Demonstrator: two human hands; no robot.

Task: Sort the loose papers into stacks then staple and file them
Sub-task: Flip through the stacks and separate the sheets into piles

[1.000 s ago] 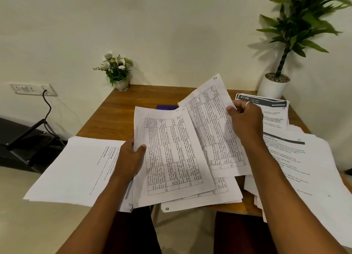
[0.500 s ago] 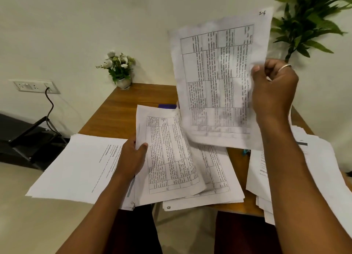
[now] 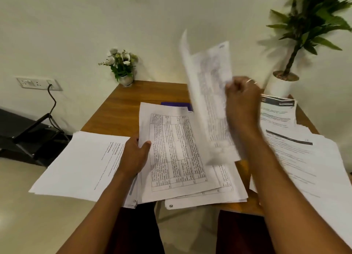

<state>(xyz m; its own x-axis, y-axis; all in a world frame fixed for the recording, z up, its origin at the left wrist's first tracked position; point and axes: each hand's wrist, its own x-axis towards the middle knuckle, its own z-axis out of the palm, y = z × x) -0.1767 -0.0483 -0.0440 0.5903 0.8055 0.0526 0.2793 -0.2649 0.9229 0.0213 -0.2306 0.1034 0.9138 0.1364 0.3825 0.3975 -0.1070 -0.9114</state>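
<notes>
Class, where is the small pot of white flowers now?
Head view: the flower pot stands at the far left corner of the table, against the wall, left of the raised sheet.

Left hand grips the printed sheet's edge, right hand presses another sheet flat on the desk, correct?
No. The head view shows the right hand holding its sheet raised above the desk, not pressed flat. The left hand does grip the printed sheet by its edge.

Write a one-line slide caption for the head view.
Right hand holds a blurred sheet aloft; left hand grips a stack of printed tables over the wooden desk.
</notes>
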